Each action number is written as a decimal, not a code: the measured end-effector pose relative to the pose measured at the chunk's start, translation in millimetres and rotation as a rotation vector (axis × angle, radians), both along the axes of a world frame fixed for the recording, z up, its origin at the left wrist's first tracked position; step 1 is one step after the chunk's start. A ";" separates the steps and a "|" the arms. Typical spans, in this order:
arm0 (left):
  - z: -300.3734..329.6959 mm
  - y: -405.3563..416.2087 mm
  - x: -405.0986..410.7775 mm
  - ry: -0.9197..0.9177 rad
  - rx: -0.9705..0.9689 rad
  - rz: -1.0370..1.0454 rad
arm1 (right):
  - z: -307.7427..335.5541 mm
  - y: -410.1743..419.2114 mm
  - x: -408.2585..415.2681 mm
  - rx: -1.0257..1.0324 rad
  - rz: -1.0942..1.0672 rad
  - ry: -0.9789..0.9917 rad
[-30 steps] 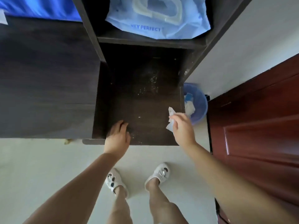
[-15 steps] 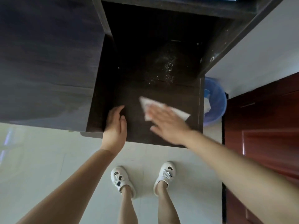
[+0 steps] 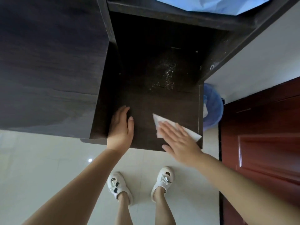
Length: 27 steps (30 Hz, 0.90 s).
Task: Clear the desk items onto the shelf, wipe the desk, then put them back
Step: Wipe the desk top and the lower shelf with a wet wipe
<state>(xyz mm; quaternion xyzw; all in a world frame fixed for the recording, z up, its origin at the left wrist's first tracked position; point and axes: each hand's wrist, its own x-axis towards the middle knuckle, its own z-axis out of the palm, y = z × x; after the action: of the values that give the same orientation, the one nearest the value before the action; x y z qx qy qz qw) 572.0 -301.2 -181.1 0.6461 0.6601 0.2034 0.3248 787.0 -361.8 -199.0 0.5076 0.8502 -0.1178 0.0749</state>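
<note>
The right hand (image 3: 180, 140) lies flat with straight fingers, pressing a white wipe (image 3: 176, 127) on the dark desk (image 3: 146, 101). The left hand (image 3: 121, 127) rests flat and holds nothing. White crumbs (image 3: 168, 75) sit farther back. A blue bin (image 3: 212, 108) stands beside the desk, near a red door (image 3: 263, 135).

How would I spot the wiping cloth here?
Find the dark wooden desk beside the red door. Near its front right corner, the right hand presses flat on the cloth. It is the only white thing on that dark surface.
</note>
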 end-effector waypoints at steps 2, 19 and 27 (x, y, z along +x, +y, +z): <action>-15.4 3.2 -1.4 0.165 0.069 -0.127 | 1.9 28.5 25.1 -0.022 -0.271 0.002; -33.2 3.7 -1.6 0.413 0.223 -0.197 | -2.3 141.5 -1.6 -0.018 -0.795 0.098; -33.0 4.1 -0.7 0.410 0.220 -0.195 | 1.8 142.9 -45.3 -0.087 -0.180 0.180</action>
<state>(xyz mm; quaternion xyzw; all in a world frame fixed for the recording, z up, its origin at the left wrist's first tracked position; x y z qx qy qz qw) 571.2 -297.1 -214.0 0.7660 0.6205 0.1063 0.1300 741.7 -218.8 -197.2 0.5656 0.7985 -0.2061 0.0094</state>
